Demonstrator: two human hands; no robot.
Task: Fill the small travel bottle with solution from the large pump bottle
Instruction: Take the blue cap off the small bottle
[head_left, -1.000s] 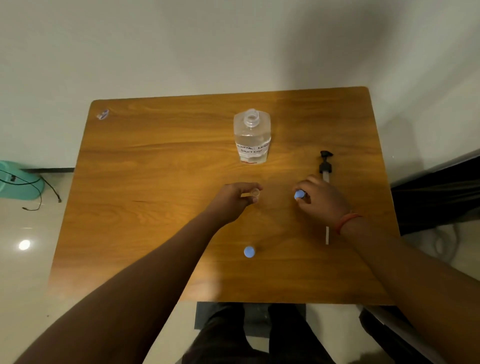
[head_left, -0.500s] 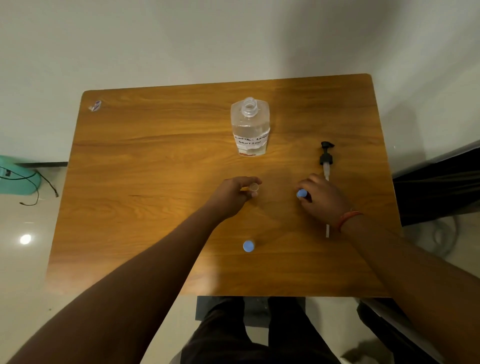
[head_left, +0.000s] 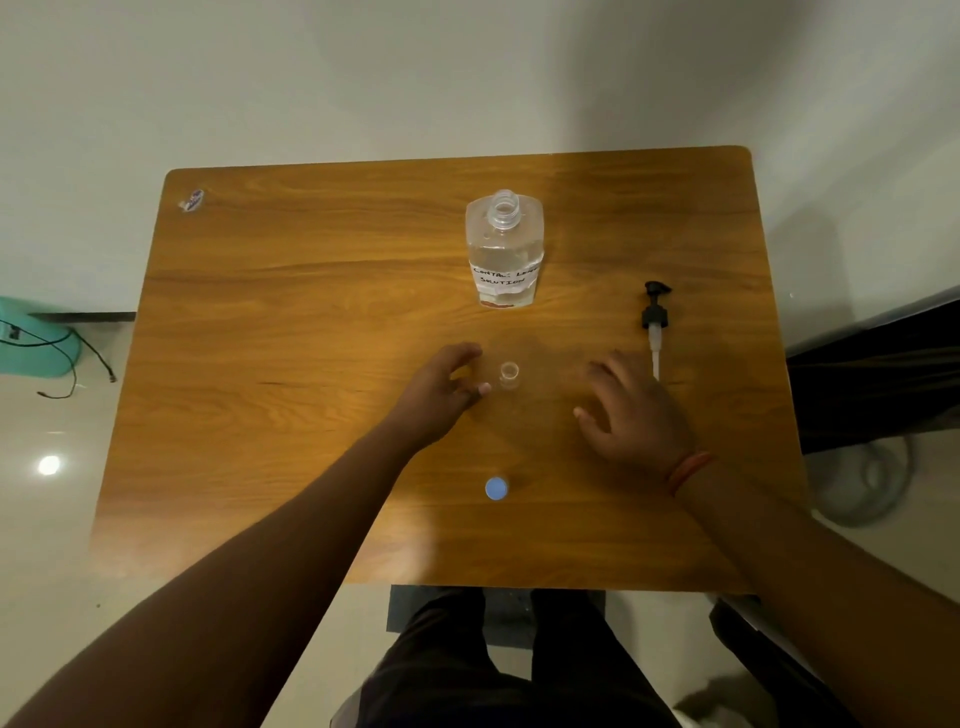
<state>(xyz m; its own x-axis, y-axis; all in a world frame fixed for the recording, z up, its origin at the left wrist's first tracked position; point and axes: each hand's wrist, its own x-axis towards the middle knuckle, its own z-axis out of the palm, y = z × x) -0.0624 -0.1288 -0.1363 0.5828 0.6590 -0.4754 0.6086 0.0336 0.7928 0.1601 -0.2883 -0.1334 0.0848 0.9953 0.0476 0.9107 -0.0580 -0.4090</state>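
A rectangular wooden table (head_left: 291, 322) with a warm orange-brown grain fills the head view, and on it a small clear plastic travel bottle (head_left: 509, 376) stands upright with its mouth uncapped, near the middle of the tabletop between the 2 hands. The left hand (head_left: 441, 395) lies just to the left of the small bottle, its fingers loosely curled and parted, the thumb tip close beside the bottle; whether it touches cannot be told. The right hand (head_left: 631, 415) hovers or rests palm-down to the right of the bottle, well apart from it, fingers spread and holding nothing; an orange band sits at its wrist. Farther back stands the large clear pump bottle (head_left: 505, 249), upright, its neck open, partly filled with clear liquid and bearing a white handwritten label. Its black pump head with a white dip tube (head_left: 655, 327) lies flat on the table to the right, just beyond the right hand's fingers. A round blue cap (head_left: 496, 488) sits alone near the front edge.
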